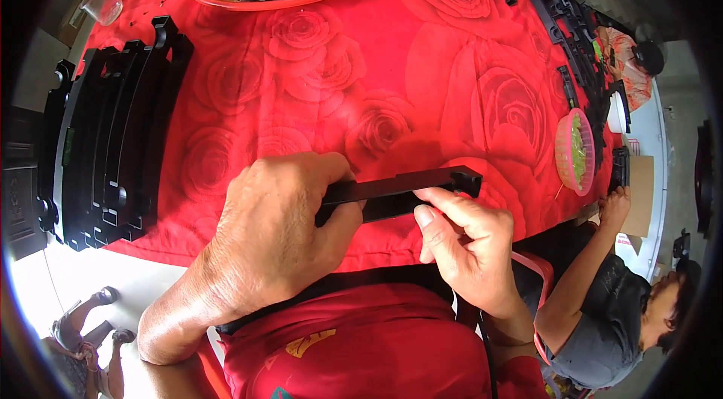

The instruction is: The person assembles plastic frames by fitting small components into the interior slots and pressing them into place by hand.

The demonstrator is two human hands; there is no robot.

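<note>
My left hand (282, 222) is wrapped round one end of a long, narrow black plastic strip (395, 184), held level above the near part of the table. At the strip's right end, a hooked tip with a small hole shows. My right hand (474, 245) has its index finger against the strip's lower side, with the thumb bent close beneath it. The other right fingers are curled in. Whether a small piece sits between that thumb and finger is hidden. To the left of my hands stands a row of similar black plastic strips (124, 135), side by side.
A red basin (282, 4) of yellow-green and black pieces stands at the back. Black parts (565, 30) lie heaped along the right edge, near a pink bowl (566, 150). A clear cup (102, 4) is far left. A person (610, 309) sits at the right, one hand on the table edge.
</note>
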